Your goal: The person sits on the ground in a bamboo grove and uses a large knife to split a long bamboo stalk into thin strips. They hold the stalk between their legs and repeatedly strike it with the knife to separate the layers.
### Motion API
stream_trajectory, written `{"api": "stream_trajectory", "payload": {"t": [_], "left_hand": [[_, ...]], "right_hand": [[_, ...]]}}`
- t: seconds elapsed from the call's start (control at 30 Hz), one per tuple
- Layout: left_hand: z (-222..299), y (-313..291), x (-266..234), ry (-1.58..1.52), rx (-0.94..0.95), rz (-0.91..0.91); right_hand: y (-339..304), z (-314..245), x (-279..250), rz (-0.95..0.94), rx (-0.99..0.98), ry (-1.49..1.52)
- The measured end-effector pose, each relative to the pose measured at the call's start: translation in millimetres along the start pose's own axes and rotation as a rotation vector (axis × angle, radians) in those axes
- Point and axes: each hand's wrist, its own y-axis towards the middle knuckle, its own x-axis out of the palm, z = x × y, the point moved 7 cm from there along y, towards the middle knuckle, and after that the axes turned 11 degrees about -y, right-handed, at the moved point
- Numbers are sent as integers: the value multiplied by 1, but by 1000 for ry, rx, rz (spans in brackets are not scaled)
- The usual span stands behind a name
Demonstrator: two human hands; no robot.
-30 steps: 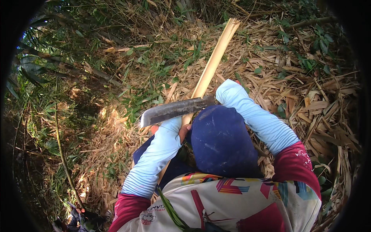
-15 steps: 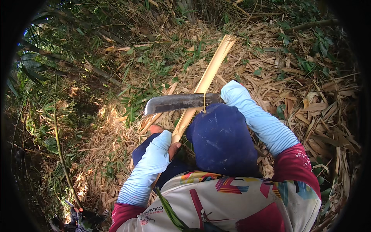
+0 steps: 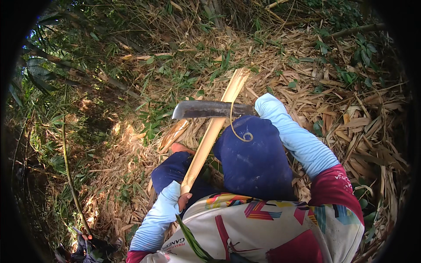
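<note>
Left hand (image 3: pixel 184 200) grips strip (image 3: pixel 209 137); sleeve (image 3: pixel 287 125) hides right hand, state unclear; shaving (image 3: pixel 231 124) crosses blade (image 3: pixel 199 109), knee (image 3: pixel 252 160)

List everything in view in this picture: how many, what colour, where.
Machete: one, dark grey, across the split strip
Split strip: one, pale yellow, slanting up from the left hand
Curled shaving: one, yellowish, hanging over the right knee
Split piece: at least one, tan, on the ground beyond the foot
Dry leaves: too many to count, tan, over the ground
Green plants: many, green, around the edges
Thin stem: one, yellow-green, left
Dark shape: one, unclear, lower left
Green strip: one, green, against the shirt
Shirt: one, off-white and maroon, bottom
Trousers: one pair, dark blue, centre
Foot: one visible, bare, left of the strip
Left hand: one, light-blue sleeve, strip's near end
Right hand: one, light-blue sleeve, machete's handle end
</note>
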Motion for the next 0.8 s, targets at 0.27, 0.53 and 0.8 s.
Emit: {"api": "stream_trajectory", "payload": {"t": [0.27, 0.53, 0.8], "left_hand": [[0, -46, -9, 137, 155, 14], [-83, -91, -18, -133, -210, -13], [-52, -67, -22, -536, -280, 119]], "right_hand": [[15, 16, 19, -103, 71, 76], [21, 27, 34, -130, 138, 108], [23, 36, 67, -20, 154, 244]]}}
